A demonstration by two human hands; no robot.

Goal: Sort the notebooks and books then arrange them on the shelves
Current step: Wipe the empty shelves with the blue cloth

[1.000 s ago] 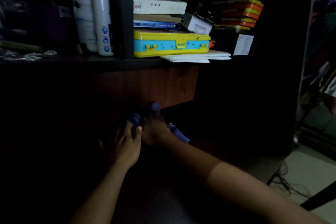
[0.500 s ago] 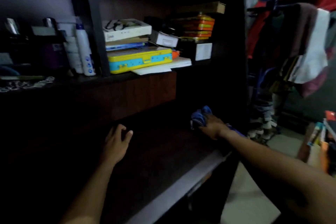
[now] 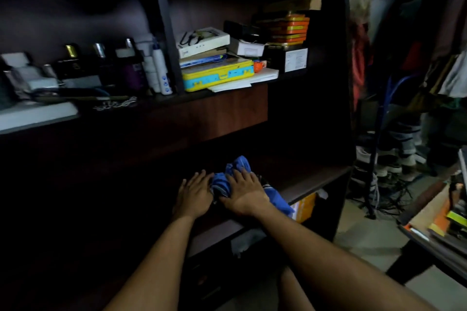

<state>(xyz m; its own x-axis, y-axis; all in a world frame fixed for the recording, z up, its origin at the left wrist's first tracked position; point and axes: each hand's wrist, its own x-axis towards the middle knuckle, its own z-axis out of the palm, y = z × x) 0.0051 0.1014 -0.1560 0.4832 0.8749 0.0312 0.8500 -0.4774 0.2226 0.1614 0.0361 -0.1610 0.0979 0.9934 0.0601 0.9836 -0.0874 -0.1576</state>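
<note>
Head view, dim. Both hands down on the lower shelf [image 3: 316, 184], a dark wood board. Right hand [image 3: 246, 195] laid flat on top of a bunched blue cloth [image 3: 238, 166], fingers straight and spread, pressing, not curled round it. Cloth sticking out past the fingertips toward the back and trailing out under the wrist toward the shelf's front edge. Left hand [image 3: 194, 193] just beside it, palm down on the board, fingers relaxed and extended, tips touching the cloth's left edge; gripping nothing.

Books not near either hand: flat stack on the upper shelf [image 3: 141, 106], well above and behind. There: yellow and blue case [image 3: 217, 76] at the bottom, blue book [image 3: 202, 60] and white box [image 3: 203, 41] on top, loose white papers [image 3: 252, 78] underneath, jutting right. Orange stack [image 3: 290, 29] further right, near a dark box with a white label [image 3: 295, 59]. White bottle [image 3: 160, 68] left of the divider. More books on a table [image 3: 429, 242] far right, blurred.
</note>
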